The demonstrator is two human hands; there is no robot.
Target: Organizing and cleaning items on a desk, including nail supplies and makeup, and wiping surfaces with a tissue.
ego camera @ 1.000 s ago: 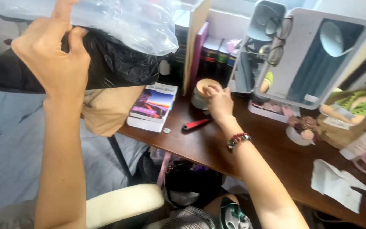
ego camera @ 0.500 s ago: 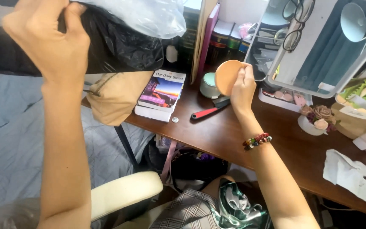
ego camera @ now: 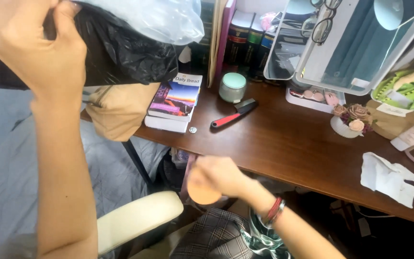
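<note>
Now my right hand (ego camera: 216, 175) grips a round peach powder puff (ego camera: 203, 194) below the desk edge, and my left hand (ego camera: 34, 50) pinches a black plastic bag (ego camera: 120, 50) up high.

Looking down from my head: my right fingers are closed over the puff's top edge, holding it above my plaid lap and near the cream chair arm (ego camera: 137, 218), well apart from the mint-lidded jar (ego camera: 232, 87) on the brown desk (ego camera: 288, 144). My left thumb and fingers are clamped together on the black bag, a clear bag (ego camera: 154, 19) bunched against it. A red-handled comb (ego camera: 233, 114) lies just beside the jar, with a book stack (ego camera: 173, 103) near.
</note>
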